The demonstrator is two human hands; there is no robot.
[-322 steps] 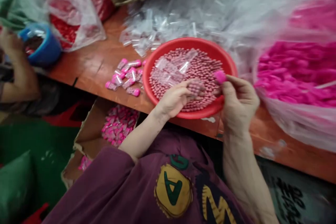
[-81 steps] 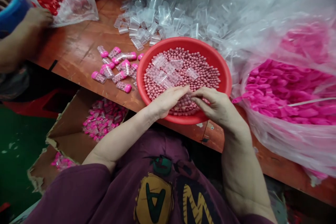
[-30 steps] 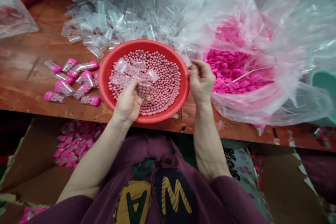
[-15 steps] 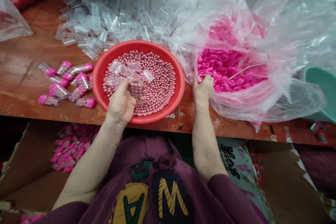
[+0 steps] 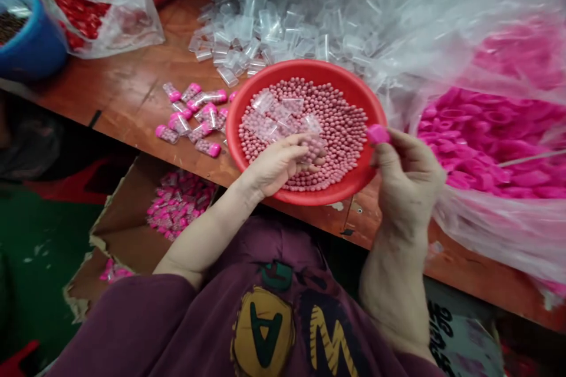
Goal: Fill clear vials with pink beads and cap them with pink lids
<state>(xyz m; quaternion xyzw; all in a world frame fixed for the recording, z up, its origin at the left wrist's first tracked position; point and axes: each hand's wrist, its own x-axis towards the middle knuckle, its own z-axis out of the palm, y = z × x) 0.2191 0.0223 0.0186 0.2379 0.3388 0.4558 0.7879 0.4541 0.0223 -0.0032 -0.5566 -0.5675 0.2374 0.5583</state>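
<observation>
From the head view, your right hand point(image 5: 409, 174) has come back from the bag of caps point(image 5: 486, 141) and now pinches one pink cap point(image 5: 378, 134) at its fingertips, beside the bowl point(image 5: 247, 100) rim. Your left hand point(image 5: 276, 162) still hovers over the beads point(image 5: 340, 129), fingers curled round a clear tube point(image 5: 313, 147) that looks filled. Cap and tube sit near each other, not yet joined.

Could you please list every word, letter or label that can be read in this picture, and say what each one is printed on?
"A" in green on a yellow patch, on the purple shirt.
"W" in yellow beside it, on the same shirt.
Dark print on the white bag under the table edge: too blurred to read.
</observation>
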